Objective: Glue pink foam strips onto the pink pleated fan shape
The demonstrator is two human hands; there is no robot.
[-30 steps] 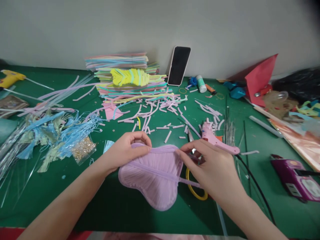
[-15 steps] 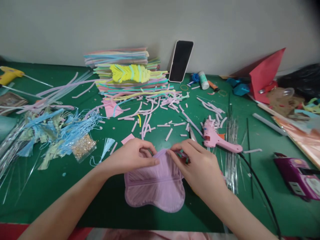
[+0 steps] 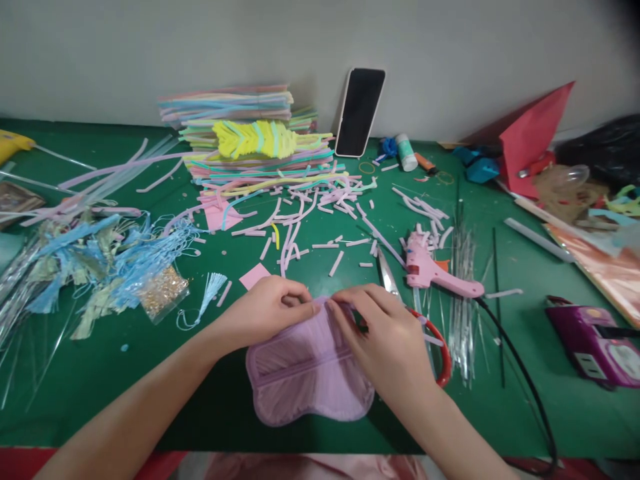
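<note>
A lilac wavy-edged panel (image 3: 310, 393), with a fuzzy-looking rim and a rib across its middle, is held near the table's front edge. At its upper rim my left hand (image 3: 277, 308) is closed, thumb and fingers pinching the edge. Close beside it my right hand (image 3: 385, 330) pinches the same rim with thumb and forefinger; its other fingers are curled. Red-handled scissors (image 3: 389, 275) lie partly hidden behind my right hand. Short lilac ends (image 3: 433, 340) show over the scissors' handle.
A pink glue gun (image 3: 424, 263) with a black cord lies right. Cut lilac pipe cleaner pieces (image 3: 336, 264) litter the middle, before bundled pipe cleaners (image 3: 225, 107). A phone (image 3: 361, 112) leans on the wall. Blue tassels (image 3: 155, 257) lie left; a purple box (image 3: 595, 343) stands right.
The panel has turned slightly, and my hands have come closer together on its upper rim. More of the scissors now shows, with the red handle visible beside my right hand. The view has shifted slightly.
</note>
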